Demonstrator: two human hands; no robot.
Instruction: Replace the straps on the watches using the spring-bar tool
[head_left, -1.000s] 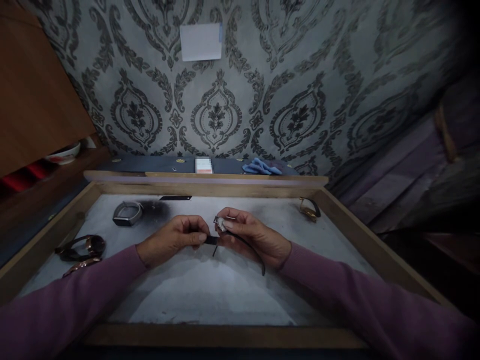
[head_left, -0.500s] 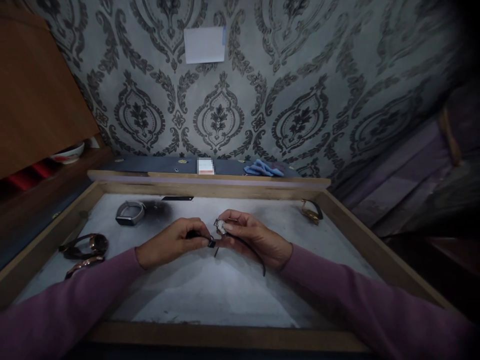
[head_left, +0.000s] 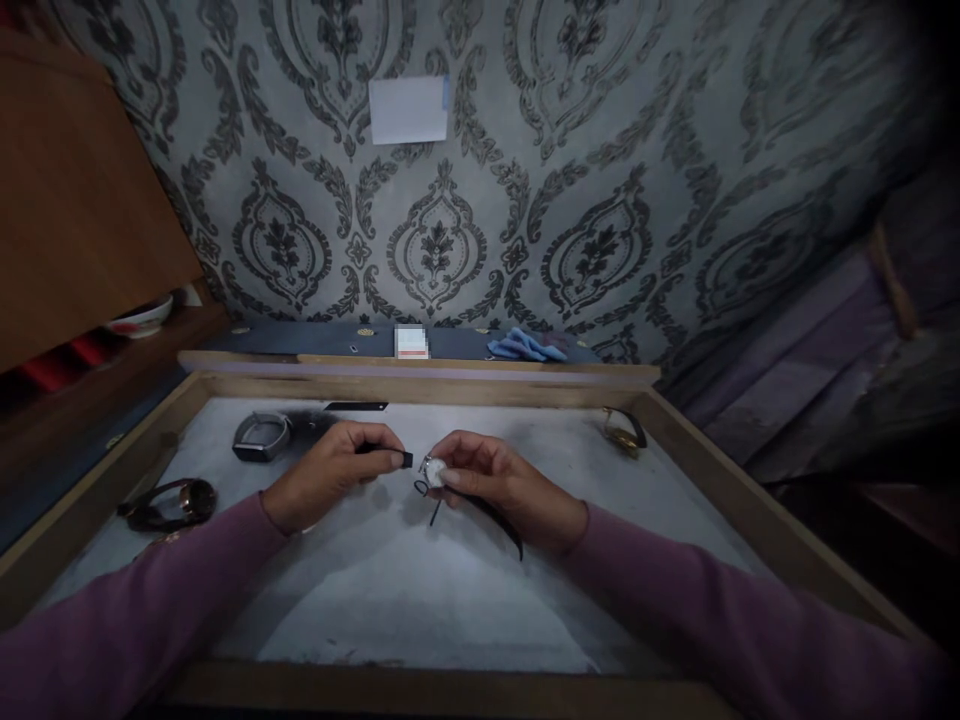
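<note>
My right hand grips a wristwatch with a round pale dial, its face held between thumb and fingers. A dark strap hangs from that watch below the palm. Pinched in my left hand is a black strap piece, its end pointing at the watch with a small gap between. Under the watch case a small dark loop and a thin dark stick-like thing show; I cannot make out what they are. Both hands are above the white tray floor.
A wooden frame borders the tray. On the left lie a silver-grey watch and a dark watch; another is mostly behind my left sleeve. A gold watch sits far right, a black strip at the back. Beyond is a blue cloth.
The left hand has drawn back slightly left and up with the strap piece, opening a gap from the watch. The watch dial now faces me more. The view has tilted slightly.
</note>
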